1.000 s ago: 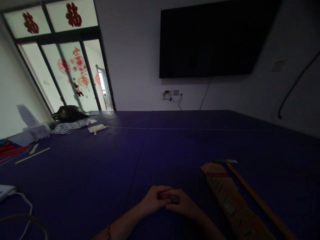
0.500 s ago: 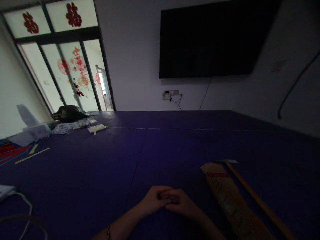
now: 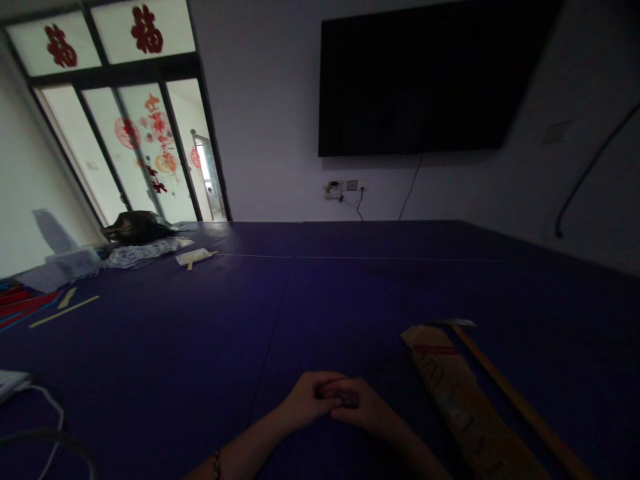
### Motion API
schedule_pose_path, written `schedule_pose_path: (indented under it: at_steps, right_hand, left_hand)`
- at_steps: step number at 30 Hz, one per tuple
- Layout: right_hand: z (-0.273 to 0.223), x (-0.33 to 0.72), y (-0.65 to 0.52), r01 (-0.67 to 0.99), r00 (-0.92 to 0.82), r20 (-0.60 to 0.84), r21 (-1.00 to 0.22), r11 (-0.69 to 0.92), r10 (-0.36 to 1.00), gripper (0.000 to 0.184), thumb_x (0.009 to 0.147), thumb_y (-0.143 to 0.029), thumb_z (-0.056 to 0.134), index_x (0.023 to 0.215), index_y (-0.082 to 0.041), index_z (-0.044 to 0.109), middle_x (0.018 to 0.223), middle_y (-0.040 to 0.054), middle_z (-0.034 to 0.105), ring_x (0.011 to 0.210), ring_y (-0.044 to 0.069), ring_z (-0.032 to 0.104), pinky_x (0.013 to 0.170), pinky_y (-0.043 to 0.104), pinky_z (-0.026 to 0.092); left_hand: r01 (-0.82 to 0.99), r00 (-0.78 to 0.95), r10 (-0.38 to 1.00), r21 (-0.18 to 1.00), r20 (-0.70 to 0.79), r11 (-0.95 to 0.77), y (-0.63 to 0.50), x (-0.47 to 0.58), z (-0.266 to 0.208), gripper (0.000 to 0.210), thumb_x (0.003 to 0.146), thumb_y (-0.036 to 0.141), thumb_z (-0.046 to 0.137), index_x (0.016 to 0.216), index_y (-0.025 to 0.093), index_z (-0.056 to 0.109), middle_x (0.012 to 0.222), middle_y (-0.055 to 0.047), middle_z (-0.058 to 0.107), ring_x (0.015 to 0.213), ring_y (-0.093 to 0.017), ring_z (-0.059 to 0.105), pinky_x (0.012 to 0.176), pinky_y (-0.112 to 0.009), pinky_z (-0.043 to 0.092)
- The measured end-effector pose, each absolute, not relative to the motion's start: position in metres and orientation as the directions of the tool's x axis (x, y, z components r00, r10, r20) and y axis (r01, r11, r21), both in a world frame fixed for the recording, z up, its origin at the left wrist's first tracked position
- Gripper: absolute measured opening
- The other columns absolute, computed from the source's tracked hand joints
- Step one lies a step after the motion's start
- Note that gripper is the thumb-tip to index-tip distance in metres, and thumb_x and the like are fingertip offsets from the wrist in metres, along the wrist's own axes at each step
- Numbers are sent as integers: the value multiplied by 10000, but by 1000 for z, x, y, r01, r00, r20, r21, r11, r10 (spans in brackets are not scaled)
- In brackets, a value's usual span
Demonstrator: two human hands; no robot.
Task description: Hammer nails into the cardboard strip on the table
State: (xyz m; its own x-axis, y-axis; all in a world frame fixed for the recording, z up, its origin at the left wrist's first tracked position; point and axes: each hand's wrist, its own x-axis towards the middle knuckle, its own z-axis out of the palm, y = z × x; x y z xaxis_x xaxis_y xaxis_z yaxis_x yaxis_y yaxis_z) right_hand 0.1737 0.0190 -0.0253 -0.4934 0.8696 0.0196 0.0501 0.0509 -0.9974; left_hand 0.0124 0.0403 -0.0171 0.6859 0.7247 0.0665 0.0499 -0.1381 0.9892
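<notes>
My left hand (image 3: 306, 402) and my right hand (image 3: 367, 408) meet on the dark blue table (image 3: 320, 307), close to its near side. Their curled fingers overlap and touch, clasped loosely together. In the shaded hollow between them I make out only fingers in shadow, no separate object. A bead bracelet (image 3: 217, 465) circles my left wrist. To the right of my right hand, apart from it, lies a long, flattened brown cardboard piece (image 3: 457, 390). Beside that rests a long wooden handle (image 3: 520, 400) with a thin metal head (image 3: 463, 323) at its far end.
At the left are a white device (image 3: 13, 383) with a cable (image 3: 60, 417), yellow strips (image 3: 65, 312), red and blue pieces (image 3: 30, 307) and a clear plastic box (image 3: 63, 267). Farther back lie crumpled printed sheets (image 3: 143, 253), a dark bag (image 3: 137, 227) and a white pad (image 3: 194, 257).
</notes>
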Motion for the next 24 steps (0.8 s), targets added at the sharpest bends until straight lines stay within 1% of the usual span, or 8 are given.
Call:
schedule_pose_path:
  at_steps: [5, 10, 14, 20, 24]
  right_hand:
    - [-24, 174, 19, 61, -502, 3, -997, 39, 865, 312, 607, -219, 669, 917, -188, 691, 975, 71, 699, 932, 244, 632, 857, 387, 450]
    - [-21, 173, 18, 69, -498, 11, -996, 52, 867, 312, 610, -181, 651, 919, -189, 693, 947, 64, 708, 914, 234, 637, 857, 381, 450]
    - [-19, 173, 18, 69, -501, 10, -996, 51, 865, 314, 609, -178, 646, 919, -185, 694, 959, 64, 706, 909, 234, 636, 851, 382, 453]
    - [-22, 173, 18, 72, -488, 4, -996, 44, 873, 310, 604, -196, 657, 911, -192, 697, 939, 65, 708, 912, 241, 634, 854, 395, 451]
    - [-20, 173, 18, 58, -497, 9, -997, 44, 868, 300, 609, -184, 650, 905, -189, 701, 953, 72, 705, 909, 241, 637, 848, 387, 452]
  left_hand:
    - [66, 670, 740, 989, 57, -136, 41, 13, -18, 358, 662, 125, 566, 1013, 134, 632, 961, -56, 664, 902, -204, 592, 823, -312, 438]
    - [67, 672, 739, 990, 46, -122, 40, 13, -18, 363, 665, 117, 565, 1022, 138, 627, 984, -54, 661, 919, -200, 588, 835, -313, 434]
    - [83, 662, 748, 986, 56, -147, 39, 12, -14, 365, 658, 111, 567, 1017, 136, 632, 982, -51, 667, 918, -202, 590, 828, -304, 437]
    - [63, 688, 724, 990, 48, -126, 39, 13, -16, 358, 668, 125, 572, 1022, 138, 625, 998, -55, 660, 933, -207, 586, 845, -321, 435]
    - [49, 670, 740, 992, 51, -113, 40, 13, -19, 367, 670, 124, 575, 1034, 139, 620, 1004, -58, 658, 943, -209, 585, 856, -326, 430]
